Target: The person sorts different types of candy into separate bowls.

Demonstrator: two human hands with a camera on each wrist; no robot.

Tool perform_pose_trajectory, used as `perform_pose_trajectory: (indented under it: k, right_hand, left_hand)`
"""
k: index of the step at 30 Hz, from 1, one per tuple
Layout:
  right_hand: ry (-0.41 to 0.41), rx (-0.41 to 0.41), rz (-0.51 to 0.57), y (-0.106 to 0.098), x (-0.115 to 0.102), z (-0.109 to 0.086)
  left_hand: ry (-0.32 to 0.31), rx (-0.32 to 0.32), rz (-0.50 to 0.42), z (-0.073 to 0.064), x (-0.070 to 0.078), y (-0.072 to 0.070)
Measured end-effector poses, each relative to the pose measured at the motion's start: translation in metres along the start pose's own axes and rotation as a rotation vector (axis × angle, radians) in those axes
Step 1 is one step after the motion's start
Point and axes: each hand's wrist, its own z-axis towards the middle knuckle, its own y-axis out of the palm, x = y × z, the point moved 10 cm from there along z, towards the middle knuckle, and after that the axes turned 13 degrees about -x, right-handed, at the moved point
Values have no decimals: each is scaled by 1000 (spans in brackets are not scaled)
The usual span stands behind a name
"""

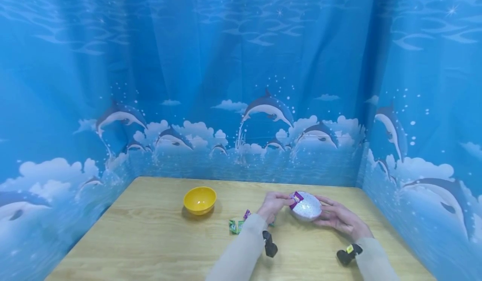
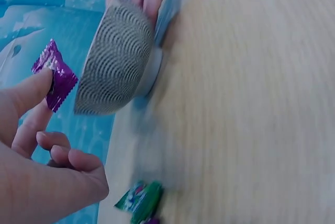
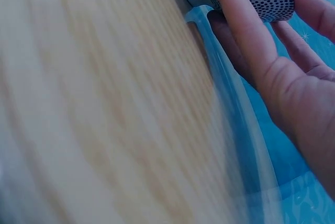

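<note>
My left hand [image 1: 273,206] pinches a purple-wrapped candy [image 2: 62,80] between thumb and finger, its other fingers curled below. In the head view that candy overlaps the left rim of a patterned bowl [image 1: 308,207] with a silvery inside. My right hand [image 1: 340,219] holds this bowl from its right side, thumb and fingers spread around the wall. Wavy dark lines cover the bowl's outside in the left wrist view, and dark dots show on it in the right wrist view. Beside my left wrist lie green-wrapped candies [image 1: 234,226] and another purple candy [image 1: 247,214], partly hidden by the sleeve.
A yellow bowl [image 1: 200,200] stands farther left on the wooden table [image 1: 150,239]. Blue curtains with dolphins [image 1: 241,63] hang behind the table and along both sides. Each wrist wears a small black camera.
</note>
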Motion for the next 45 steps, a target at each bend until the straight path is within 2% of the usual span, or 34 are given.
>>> perform_pose_trajectory:
  k: [4, 7, 11, 15, 22, 35, 45]
  right_hand:
    - [-8, -30, -2, 3, -1, 1]
    - [-4, -8, -19, 2, 0, 1]
    - [4, 20, -41, 0, 2, 0]
    - [-8, 20, -32, 0, 1, -2]
    - [-2, -6, -18, 3, 1, -5]
    - [-11, 15, 15, 3, 1, -3]
    - [1, -9, 7, 5, 2, -3]
  left_hand:
    - [23, 43, -4, 1, -1, 6]
    - [37, 62, 0, 1, -2, 7]
    - [20, 65, -7, -2, -4, 7]
    - [15, 40, -7, -6, -3, 6]
    - [4, -50, 33, -13, 0, -2]
    - [0, -202, 186, -19, 2, -46]
    - [-69, -158, 280, -30, -5, -87]
